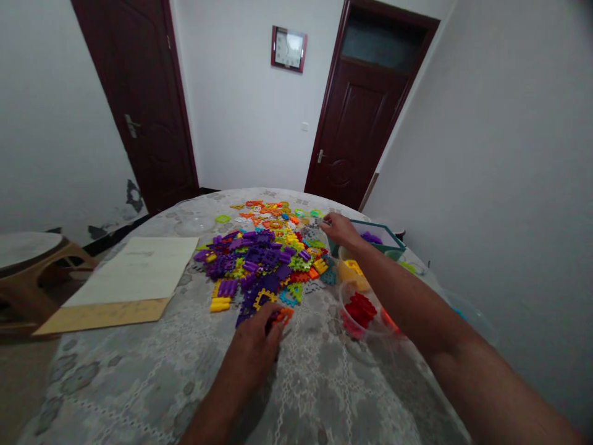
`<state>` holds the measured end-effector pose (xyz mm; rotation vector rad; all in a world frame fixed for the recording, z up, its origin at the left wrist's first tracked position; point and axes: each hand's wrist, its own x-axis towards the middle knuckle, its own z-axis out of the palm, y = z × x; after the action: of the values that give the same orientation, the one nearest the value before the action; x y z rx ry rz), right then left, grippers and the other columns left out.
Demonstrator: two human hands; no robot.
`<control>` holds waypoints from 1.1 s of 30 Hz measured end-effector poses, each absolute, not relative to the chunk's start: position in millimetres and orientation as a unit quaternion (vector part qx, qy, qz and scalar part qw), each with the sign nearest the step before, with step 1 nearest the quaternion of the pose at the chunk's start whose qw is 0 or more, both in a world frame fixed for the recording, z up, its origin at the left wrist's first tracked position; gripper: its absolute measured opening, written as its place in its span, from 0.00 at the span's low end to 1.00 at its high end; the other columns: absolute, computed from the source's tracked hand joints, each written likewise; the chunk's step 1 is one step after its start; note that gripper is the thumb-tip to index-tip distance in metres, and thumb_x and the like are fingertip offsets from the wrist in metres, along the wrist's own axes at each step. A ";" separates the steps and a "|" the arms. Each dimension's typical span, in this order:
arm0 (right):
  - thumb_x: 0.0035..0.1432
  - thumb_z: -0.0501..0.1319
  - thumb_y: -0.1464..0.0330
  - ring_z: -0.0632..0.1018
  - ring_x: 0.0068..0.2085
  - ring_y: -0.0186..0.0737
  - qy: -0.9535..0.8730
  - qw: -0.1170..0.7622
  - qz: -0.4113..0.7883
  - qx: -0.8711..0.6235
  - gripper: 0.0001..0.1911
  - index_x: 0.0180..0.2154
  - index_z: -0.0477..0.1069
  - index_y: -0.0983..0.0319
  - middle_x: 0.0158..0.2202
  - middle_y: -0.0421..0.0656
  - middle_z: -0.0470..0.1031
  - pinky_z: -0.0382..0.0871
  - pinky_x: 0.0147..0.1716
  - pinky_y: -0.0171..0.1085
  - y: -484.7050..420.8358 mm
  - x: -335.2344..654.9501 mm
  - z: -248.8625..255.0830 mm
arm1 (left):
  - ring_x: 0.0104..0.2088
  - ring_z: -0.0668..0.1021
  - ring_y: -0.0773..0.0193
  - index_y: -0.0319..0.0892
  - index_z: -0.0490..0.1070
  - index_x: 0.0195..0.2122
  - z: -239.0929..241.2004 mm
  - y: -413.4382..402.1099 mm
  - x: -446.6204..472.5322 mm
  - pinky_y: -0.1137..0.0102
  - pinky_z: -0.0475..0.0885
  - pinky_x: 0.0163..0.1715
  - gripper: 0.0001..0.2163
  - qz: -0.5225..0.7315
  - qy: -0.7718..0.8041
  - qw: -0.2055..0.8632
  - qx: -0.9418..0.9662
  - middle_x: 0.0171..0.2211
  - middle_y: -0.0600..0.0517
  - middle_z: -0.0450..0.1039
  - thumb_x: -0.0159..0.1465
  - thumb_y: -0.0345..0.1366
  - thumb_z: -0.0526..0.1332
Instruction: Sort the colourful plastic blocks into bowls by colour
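Note:
My left hand [260, 334] is closed on an orange toothed building piece [284, 316] at the near edge of a large heap of plastic pieces [259, 256]. The heap is mostly purple, with yellow, green, blue and orange parts mixed in. My right hand [340, 230] is stretched out to the far right side of the heap, beside grey pieces [314, 233]. Its fingers are drawn together, and what sits between them is too small to make out. Behind the heap lies a looser group of orange and white pieces [262, 216].
Under my right forearm stand clear tubs, one with red pieces [360, 310], another with yellow pieces [353, 272]. A teal-rimmed box [393, 250] holds purple pieces. On the left, paper sheets [134, 266] lie on the patterned tablecloth [306, 383]. A stool [50, 266] stands beyond the table.

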<state>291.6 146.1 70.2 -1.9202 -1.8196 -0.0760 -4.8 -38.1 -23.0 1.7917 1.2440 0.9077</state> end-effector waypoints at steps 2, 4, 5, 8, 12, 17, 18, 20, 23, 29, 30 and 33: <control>0.66 0.63 0.67 0.79 0.55 0.48 -0.645 0.261 -0.036 -0.717 0.17 0.54 0.77 0.66 0.54 0.54 0.81 0.68 0.56 0.40 169.2 290.6 74.9 | 0.45 0.82 0.51 0.47 0.78 0.48 -18.7 -35.8 -7.5 0.60 0.76 0.46 0.11 0.395 0.503 0.444 0.628 0.44 0.46 0.83 0.65 0.37 0.63; 0.67 0.61 0.69 0.78 0.57 0.49 -0.631 0.274 -0.037 -0.725 0.18 0.56 0.77 0.66 0.55 0.55 0.80 0.68 0.58 0.41 179.9 288.6 77.9 | 0.40 0.83 0.53 0.45 0.78 0.48 -16.0 -33.8 -9.4 0.62 0.78 0.40 0.13 0.424 0.507 0.520 0.541 0.42 0.46 0.83 0.64 0.41 0.66; 0.67 0.60 0.70 0.78 0.57 0.50 -0.628 0.278 -0.035 -0.726 0.18 0.56 0.77 0.67 0.56 0.55 0.80 0.67 0.58 0.42 181.0 287.0 78.7 | 0.38 0.83 0.54 0.44 0.77 0.49 -14.9 -33.2 -9.9 0.63 0.79 0.36 0.14 0.438 0.498 0.563 0.494 0.41 0.46 0.83 0.64 0.42 0.67; 0.67 0.58 0.73 0.80 0.54 0.49 -0.640 0.286 -0.017 -0.713 0.18 0.54 0.78 0.69 0.54 0.56 0.81 0.68 0.57 0.43 168.6 277.4 78.3 | 0.36 0.83 0.55 0.44 0.73 0.52 -11.3 -33.7 -9.1 0.66 0.79 0.25 0.18 0.481 0.439 0.668 0.360 0.41 0.45 0.82 0.62 0.42 0.69; 0.67 0.58 0.71 0.83 0.43 0.41 -0.700 0.275 0.040 -0.658 0.15 0.50 0.81 0.63 0.47 0.47 0.84 0.72 0.50 0.39 116.4 249.9 74.3 | 0.40 0.85 0.54 0.43 0.72 0.50 -7.4 -35.2 -7.0 0.69 0.79 0.23 0.17 0.503 0.388 0.719 0.283 0.43 0.45 0.82 0.60 0.36 0.71; 0.68 0.61 0.64 0.81 0.38 0.39 -0.786 0.287 0.197 -0.510 0.11 0.47 0.82 0.59 0.41 0.42 0.84 0.74 0.42 0.37 16.3 208.3 65.0 | 0.38 0.85 0.56 0.43 0.74 0.50 -8.0 -37.2 -7.2 0.71 0.79 0.23 0.18 0.493 0.364 0.731 0.298 0.43 0.46 0.82 0.60 0.37 0.73; 0.69 0.62 0.64 0.81 0.38 0.39 -0.788 0.294 0.224 -0.492 0.11 0.47 0.81 0.59 0.41 0.42 0.84 0.74 0.40 0.37 -1.4 201.7 61.4 | 0.37 0.85 0.56 0.42 0.75 0.51 -8.2 -38.1 -7.1 0.71 0.79 0.23 0.19 0.484 0.360 0.734 0.311 0.43 0.45 0.83 0.60 0.37 0.73; 0.68 0.62 0.65 0.81 0.38 0.38 -0.781 0.312 0.247 -0.481 0.10 0.47 0.81 0.59 0.40 0.41 0.83 0.73 0.38 0.36 -29.4 191.6 52.7 | 0.35 0.85 0.58 0.42 0.75 0.52 -8.2 -40.2 -6.4 0.71 0.78 0.23 0.19 0.463 0.355 0.739 0.337 0.42 0.45 0.83 0.60 0.37 0.73; 0.67 0.63 0.66 0.79 0.36 0.36 -0.751 0.357 0.256 -0.493 0.07 0.44 0.80 0.58 0.37 0.39 0.82 0.72 0.37 0.34 -53.4 187.6 40.0 | 0.34 0.85 0.58 0.41 0.75 0.51 -7.3 -42.7 -3.7 0.72 0.78 0.25 0.19 0.435 0.352 0.744 0.366 0.41 0.44 0.83 0.59 0.37 0.74; 0.66 0.61 0.65 0.77 0.30 0.35 -0.633 0.458 0.284 -0.556 0.10 0.46 0.78 0.58 0.31 0.37 0.77 0.72 0.30 0.33 -83.0 218.0 33.0 | 0.46 0.86 0.50 0.43 0.73 0.56 -4.0 -43.0 -1.1 0.70 0.80 0.30 0.24 0.411 0.366 0.756 0.355 0.50 0.41 0.82 0.58 0.29 0.73; 0.66 0.61 0.64 0.77 0.29 0.35 -0.611 0.470 0.291 -0.566 0.11 0.47 0.78 0.59 0.31 0.37 0.77 0.72 0.29 0.33 -88.7 226.0 32.8 | 0.48 0.86 0.49 0.43 0.73 0.56 -4.3 -42.0 -1.7 0.70 0.81 0.31 0.24 0.417 0.367 0.754 0.350 0.51 0.40 0.82 0.58 0.28 0.72; 0.66 0.60 0.62 0.77 0.28 0.36 -0.556 0.501 0.306 -0.589 0.14 0.49 0.77 0.60 0.30 0.38 0.77 0.74 0.30 0.35 -104.7 252.2 28.5 | 0.50 0.85 0.48 0.42 0.73 0.55 -6.2 -38.3 -3.4 0.69 0.82 0.30 0.22 0.447 0.378 0.744 0.323 0.52 0.39 0.82 0.60 0.25 0.70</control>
<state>252.2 -104.7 28.5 -1.4239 -1.3434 0.7391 -3.4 -38.3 -6.2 0.7083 0.8275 0.9789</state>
